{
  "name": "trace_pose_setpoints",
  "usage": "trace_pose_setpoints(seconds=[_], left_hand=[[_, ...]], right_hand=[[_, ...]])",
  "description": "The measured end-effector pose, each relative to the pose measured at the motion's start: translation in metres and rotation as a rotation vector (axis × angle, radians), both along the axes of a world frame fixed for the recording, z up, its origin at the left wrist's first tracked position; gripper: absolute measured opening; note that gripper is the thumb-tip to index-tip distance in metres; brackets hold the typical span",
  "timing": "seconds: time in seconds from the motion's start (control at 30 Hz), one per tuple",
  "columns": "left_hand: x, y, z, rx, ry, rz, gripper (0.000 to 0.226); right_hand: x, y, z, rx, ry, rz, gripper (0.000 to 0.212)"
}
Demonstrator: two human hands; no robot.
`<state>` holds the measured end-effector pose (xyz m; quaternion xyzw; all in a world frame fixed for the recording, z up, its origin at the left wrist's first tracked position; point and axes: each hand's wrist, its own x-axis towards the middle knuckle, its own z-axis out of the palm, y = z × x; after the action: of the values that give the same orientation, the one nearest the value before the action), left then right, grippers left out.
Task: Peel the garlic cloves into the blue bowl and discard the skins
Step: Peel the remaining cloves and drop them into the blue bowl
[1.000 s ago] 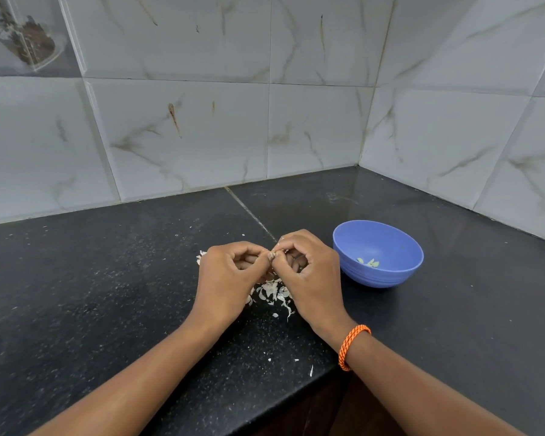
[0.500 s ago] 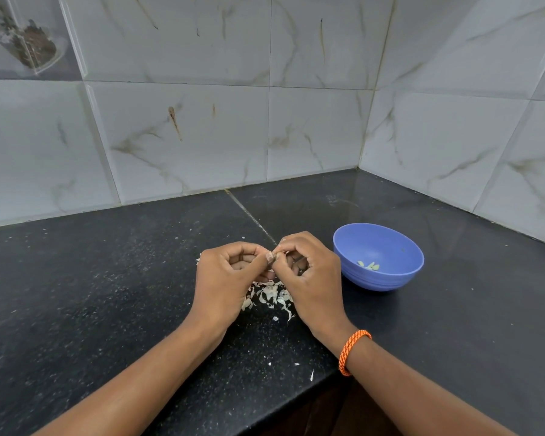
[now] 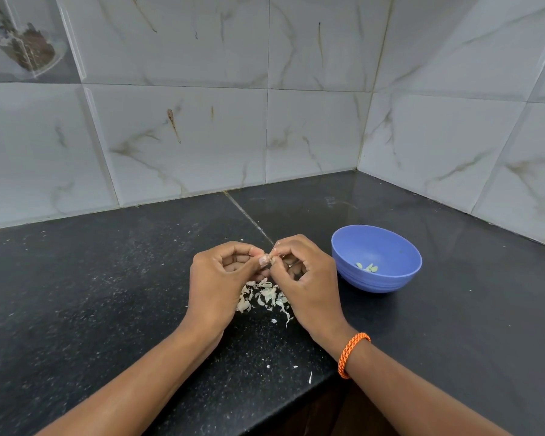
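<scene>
Hands meet over a black surface (image 3: 107, 278): left hand (image 3: 216, 278) and right hand (image 3: 309, 281), fingers curled, each pinch one garlic clove (image 3: 266, 259) above loose skins (image 3: 265, 298). Blue bowl (image 3: 387, 280), just right, holds peeled cloves (image 3: 367, 267).

Black speckled counter (image 3: 92, 278), blue bowl (image 3: 376, 280), pile of garlic skins (image 3: 265, 298)

My two hands, left hand (image 3: 216, 280) and right hand (image 3: 309, 278), work over one black counter (image 3: 92, 294). One blue bowl (image 3: 376, 280) holds a few peeled cloves (image 3: 367, 267), too small to count exactly. One heap of skins (image 3: 265, 298) lies below; one orange wristband (image 3: 353, 354).
</scene>
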<state>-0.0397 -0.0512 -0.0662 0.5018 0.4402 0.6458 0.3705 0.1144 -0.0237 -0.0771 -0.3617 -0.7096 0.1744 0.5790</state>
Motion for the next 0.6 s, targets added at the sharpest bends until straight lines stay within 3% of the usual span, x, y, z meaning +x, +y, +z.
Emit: trace_pose_setpoints(seconds=[0.27,0.6], left_hand=[[-0.0025,-0.0012,0.0034,-0.028,-0.111,-0.068,0.022],[-0.0053,0.0038,-0.0010,-0.033,-0.192,-0.054,0.016]], right_hand=[[0.0008,-0.0001,-0.0016,0.081,-0.093,-0.068,0.011],[-0.0014,-0.0022,-0.0064,0.118,-0.170,-0.195,0.019]])
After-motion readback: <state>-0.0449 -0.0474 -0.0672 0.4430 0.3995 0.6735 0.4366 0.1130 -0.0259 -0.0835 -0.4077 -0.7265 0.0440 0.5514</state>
